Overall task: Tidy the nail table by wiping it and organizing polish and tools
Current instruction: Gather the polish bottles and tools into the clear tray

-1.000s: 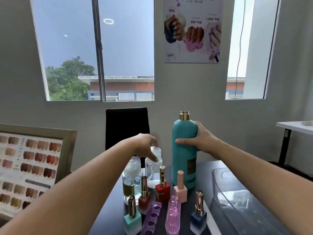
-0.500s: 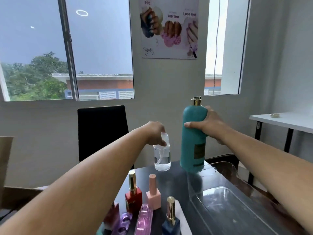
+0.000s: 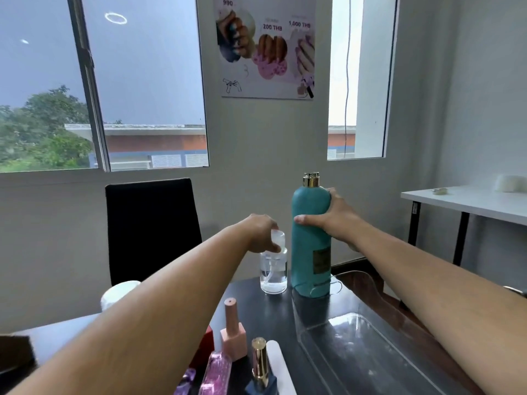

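- Head view: my left hand is curled over the cap of the clear spray bottle, fingers pinching it. The bottle stands upright on the dark table.
- My right hand wraps the upper body of the tall teal bottle, thumb across its front. The bottle is upright, just right of the spray bottle, with its base at the far rim of the clear tray below my right forearm.
- Nearer me than my left hand stand a pink polish bottle and a blue polish bottle with a gold cap. A white nail file lies just beside the blue one.
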Tool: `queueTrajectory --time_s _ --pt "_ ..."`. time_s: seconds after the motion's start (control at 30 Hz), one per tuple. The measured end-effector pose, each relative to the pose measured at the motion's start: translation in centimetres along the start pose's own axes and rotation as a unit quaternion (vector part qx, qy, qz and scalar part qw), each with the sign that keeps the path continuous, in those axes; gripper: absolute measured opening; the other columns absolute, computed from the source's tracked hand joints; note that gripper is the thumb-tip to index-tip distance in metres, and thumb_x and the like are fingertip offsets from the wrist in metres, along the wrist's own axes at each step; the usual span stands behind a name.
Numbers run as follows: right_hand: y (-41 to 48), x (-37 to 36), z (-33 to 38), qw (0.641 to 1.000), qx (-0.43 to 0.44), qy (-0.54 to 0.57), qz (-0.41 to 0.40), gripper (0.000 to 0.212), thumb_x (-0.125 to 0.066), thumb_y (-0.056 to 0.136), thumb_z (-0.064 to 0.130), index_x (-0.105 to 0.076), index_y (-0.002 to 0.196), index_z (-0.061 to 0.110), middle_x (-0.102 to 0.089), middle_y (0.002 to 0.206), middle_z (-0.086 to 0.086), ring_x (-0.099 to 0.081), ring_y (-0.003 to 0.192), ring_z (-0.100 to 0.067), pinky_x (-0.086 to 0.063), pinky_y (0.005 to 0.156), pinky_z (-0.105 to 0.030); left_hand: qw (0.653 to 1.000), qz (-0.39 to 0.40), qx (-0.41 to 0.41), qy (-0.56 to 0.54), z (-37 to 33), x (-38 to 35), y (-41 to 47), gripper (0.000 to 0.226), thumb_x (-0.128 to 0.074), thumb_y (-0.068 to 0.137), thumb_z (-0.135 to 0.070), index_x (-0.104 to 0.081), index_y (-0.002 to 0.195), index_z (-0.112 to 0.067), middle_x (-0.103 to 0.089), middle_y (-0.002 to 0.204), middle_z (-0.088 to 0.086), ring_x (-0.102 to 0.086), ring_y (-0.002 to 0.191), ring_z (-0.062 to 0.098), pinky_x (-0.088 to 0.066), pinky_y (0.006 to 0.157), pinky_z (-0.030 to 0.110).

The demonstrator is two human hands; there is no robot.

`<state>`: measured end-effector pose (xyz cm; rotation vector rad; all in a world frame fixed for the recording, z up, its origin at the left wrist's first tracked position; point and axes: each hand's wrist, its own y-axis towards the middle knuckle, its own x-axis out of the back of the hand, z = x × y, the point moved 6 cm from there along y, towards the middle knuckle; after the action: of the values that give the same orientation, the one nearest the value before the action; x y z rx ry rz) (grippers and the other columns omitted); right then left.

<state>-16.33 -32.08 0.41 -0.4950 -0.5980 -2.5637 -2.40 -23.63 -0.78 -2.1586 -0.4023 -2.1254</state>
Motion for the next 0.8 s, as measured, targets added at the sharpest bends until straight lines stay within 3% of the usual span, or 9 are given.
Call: queueTrajectory --time_s 0.13,0.23,0.37,0.5,0.63,0.73,0.8 --pt "-1.8 0.3 1.2 1.0 0.005 -0.01 0.026 0.099 -0.08 0.069 0.038 -0.016 0.144 0.029 -0.04 0.141 -0.011 -0.046 0.123 -0.029 -0.043 0.101 -0.047 1.0 -0.002 0.019 0.007 1.4 1.8 -2.9 0.082 -0.064 0.082 -0.048 -0.029 0.145 -0.009 -0.043 0.145 0.009 -0.039 0.132 0.027 -0.029 0.107 0.031" --pt "-3.9 1.6 3.5 0.998 0.037 -0.046 -0.027 0.096 -0.072 0.077 0.042 -0.006 0.146 0.035 -0.027 0.152 -0.011 -0.037 0.132 -0.033 -0.036 0.102 -0.042 0.999 -0.038 0.024 -0.025 3.0 4.3 -7.0 0.066 -0.065 0.081 -0.046 -0.046 0.136 -0.014 -0.054 0.134 0.005 -0.051 0.122 0.023 -0.036 0.102 0.029" --pt "-7.9 1.2 6.5 0.99 0.1 -0.089 -0.049 0.062 -0.068 0.082 0.033 -0.035 0.134 0.03 -0.044 0.139 -0.008 -0.048 0.119 -0.025 -0.04 0.091 -0.033 0.994 -0.086 0.022 -0.062 5.1 6.2 -13.6 0.045 -0.065 0.083 -0.04 -0.059 0.122 -0.019 -0.063 0.12 0.002 -0.059 0.106 0.016 -0.043 0.092 0.025" --pt "-12.3 -3.1 7.9 0.982 0.125 -0.113 0.086 0.027 -0.068 0.082 0.027 -0.061 0.108 0.025 -0.062 0.11 0.003 -0.059 0.103 -0.015 -0.047 0.087 -0.03 0.993 -0.059 0.066 -0.073 7.4 5.8 -19.2 0.048 -0.062 0.084 -0.043 -0.055 0.126 -0.021 -0.06 0.125 0.0 -0.055 0.111 0.015 -0.044 0.097 0.031" --pt "-14.4 -7.6 8.7 0.955 0.146 -0.172 0.192 0.028 -0.071 0.081 0.026 -0.065 0.108 0.021 -0.064 0.111 0.002 -0.061 0.099 -0.011 -0.049 0.092 -0.026 0.992 -0.014 0.117 -0.047 9.4 4.0 -22.5 0.056 -0.059 0.086 -0.044 -0.044 0.135 -0.021 -0.049 0.138 0.003 -0.045 0.126 0.02 -0.037 0.104 0.033" --pt "-14.6 -9.9 8.8 0.938 0.153 -0.217 0.222 0.035 -0.071 0.082 0.027 -0.063 0.115 0.019 -0.062 0.114 0.002 -0.058 0.098 -0.009 -0.046 0.087 -0.02 0.99 -0.021 0.129 -0.055 10.2 3.0 -23.5 0.045 -0.055 0.091 -0.035 -0.047 0.133 -0.021 -0.05 0.136 0.005 -0.047 0.122 0.022 -0.038 0.097 0.029" --pt "-14.5 -10.9 8.7 0.932 0.146 -0.232 0.236 0.029 -0.07 0.083 0.024 -0.065 0.112 0.02 -0.063 0.108 0.004 -0.059 0.095 -0.008 -0.047 0.082 -0.018 0.988 -0.035 0.133 -0.076 10.4 2.7 -23.7 0.039 -0.054 0.092 -0.03 -0.05 0.13 -0.023 -0.052 0.133 0.006 -0.051 0.116 0.022 -0.04 0.09 0.027"
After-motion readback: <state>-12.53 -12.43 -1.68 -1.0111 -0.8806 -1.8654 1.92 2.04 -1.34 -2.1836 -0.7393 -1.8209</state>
